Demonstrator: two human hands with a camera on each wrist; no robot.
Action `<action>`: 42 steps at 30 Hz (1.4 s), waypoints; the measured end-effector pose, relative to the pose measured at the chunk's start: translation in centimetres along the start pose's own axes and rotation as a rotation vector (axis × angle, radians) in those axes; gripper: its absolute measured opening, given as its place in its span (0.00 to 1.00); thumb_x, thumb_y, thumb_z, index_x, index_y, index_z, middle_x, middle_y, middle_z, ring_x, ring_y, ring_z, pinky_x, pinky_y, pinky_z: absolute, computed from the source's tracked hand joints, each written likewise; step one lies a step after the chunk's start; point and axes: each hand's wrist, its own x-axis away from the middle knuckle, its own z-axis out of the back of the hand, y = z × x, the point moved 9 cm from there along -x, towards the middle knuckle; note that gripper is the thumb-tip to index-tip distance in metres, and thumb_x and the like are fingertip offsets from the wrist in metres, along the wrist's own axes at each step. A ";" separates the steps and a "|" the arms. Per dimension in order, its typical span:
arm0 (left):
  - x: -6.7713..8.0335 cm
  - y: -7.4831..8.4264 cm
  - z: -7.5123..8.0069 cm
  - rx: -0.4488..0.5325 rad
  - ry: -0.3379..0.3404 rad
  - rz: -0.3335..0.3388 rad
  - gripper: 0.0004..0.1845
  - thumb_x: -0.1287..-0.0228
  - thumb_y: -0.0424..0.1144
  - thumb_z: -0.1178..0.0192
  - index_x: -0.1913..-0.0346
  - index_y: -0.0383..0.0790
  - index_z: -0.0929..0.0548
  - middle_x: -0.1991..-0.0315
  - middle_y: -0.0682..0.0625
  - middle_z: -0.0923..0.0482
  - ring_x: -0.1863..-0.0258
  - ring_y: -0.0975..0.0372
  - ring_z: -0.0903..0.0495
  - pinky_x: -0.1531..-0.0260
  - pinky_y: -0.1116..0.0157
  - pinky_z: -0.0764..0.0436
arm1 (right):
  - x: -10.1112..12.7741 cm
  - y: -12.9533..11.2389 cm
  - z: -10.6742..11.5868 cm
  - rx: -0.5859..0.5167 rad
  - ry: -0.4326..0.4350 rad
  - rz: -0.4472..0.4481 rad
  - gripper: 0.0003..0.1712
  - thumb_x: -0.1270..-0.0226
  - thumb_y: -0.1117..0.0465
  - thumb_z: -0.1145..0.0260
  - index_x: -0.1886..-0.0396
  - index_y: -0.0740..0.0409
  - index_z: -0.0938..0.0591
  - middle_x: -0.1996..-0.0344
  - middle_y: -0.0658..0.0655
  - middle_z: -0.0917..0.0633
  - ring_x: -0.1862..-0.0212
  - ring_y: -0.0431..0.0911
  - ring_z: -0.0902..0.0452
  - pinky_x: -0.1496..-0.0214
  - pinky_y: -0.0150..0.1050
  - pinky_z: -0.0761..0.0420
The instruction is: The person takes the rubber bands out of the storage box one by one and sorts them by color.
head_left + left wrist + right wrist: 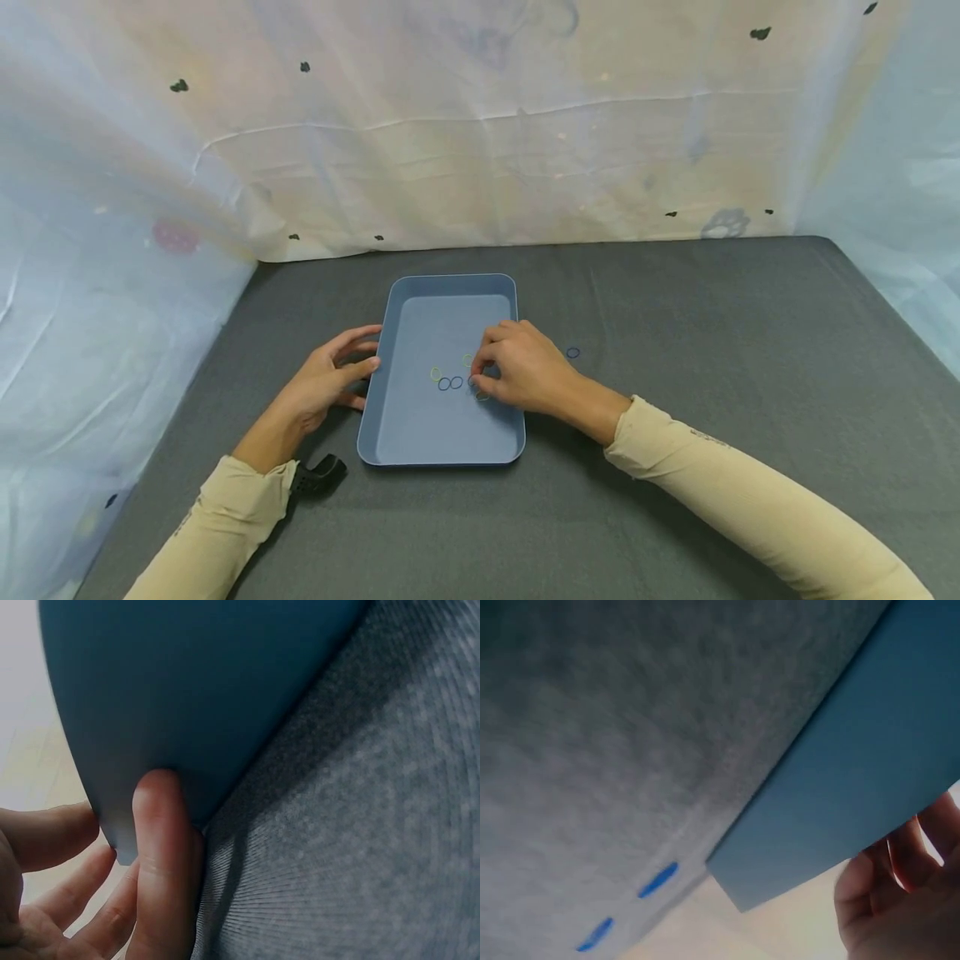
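A blue rectangular tray (442, 433) lies on the cloth. My left hand (322, 383) rests against its left wall from outside, fingers spread; in the left wrist view one finger (161, 825) lies flat on that wall. Over the right half of the tray is my right hand (525, 367), its thumb and index fingertips pinching a small dark blue ring (470, 381), which they partly cover. To the left of those fingertips lie two more dark blue rings (457, 382) and a yellow ring (436, 374). Other yellow rings (468, 360) lie close by the fingers.
Outside the tray, to its right, a dark blue ring (573, 352) lies on the grey cloth (712, 350). A black curved object (321, 476) sits at the left wrist. Pale sheets (480, 167) hang behind the table and at both sides.
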 end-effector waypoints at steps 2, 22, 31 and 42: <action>0.0 0.0 0.1 0.000 0.002 0.002 0.33 0.26 0.40 0.42 0.23 0.49 0.41 0.28 0.36 0.38 0.49 0.54 0.20 0.67 0.54 0.12 | 0.2 0.3 0.3 -0.006 0.006 -0.017 0.02 0.41 0.55 0.25 0.71 0.45 0.10 0.68 0.45 0.17 0.59 0.43 0.25 0.54 0.38 0.28; 0.5 -0.5 0.2 -0.009 0.012 0.020 0.33 0.27 0.41 0.41 0.23 0.51 0.40 0.27 0.37 0.38 0.47 0.52 0.21 0.67 0.54 0.12 | 4.5 4.6 5.0 -0.080 0.136 -0.224 0.02 0.41 0.56 0.24 0.69 0.47 0.09 0.67 0.48 0.16 0.61 0.47 0.26 0.53 0.44 0.28; 0.7 -0.3 0.4 -0.012 0.013 0.008 0.33 0.27 0.43 0.41 0.23 0.51 0.40 0.28 0.37 0.38 0.46 0.52 0.21 0.67 0.55 0.12 | 6.9 6.7 6.0 -0.112 0.157 -0.373 0.03 0.40 0.56 0.25 0.69 0.50 0.09 0.65 0.51 0.15 0.60 0.50 0.25 0.58 0.43 0.27; 0.9 -0.3 0.5 -0.014 0.005 0.004 0.33 0.26 0.43 0.42 0.23 0.50 0.40 0.27 0.38 0.39 0.44 0.51 0.22 0.66 0.54 0.12 | 7.5 8.5 5.2 -0.074 0.126 -0.426 0.03 0.40 0.55 0.25 0.69 0.49 0.09 0.66 0.51 0.15 0.57 0.52 0.23 0.56 0.48 0.24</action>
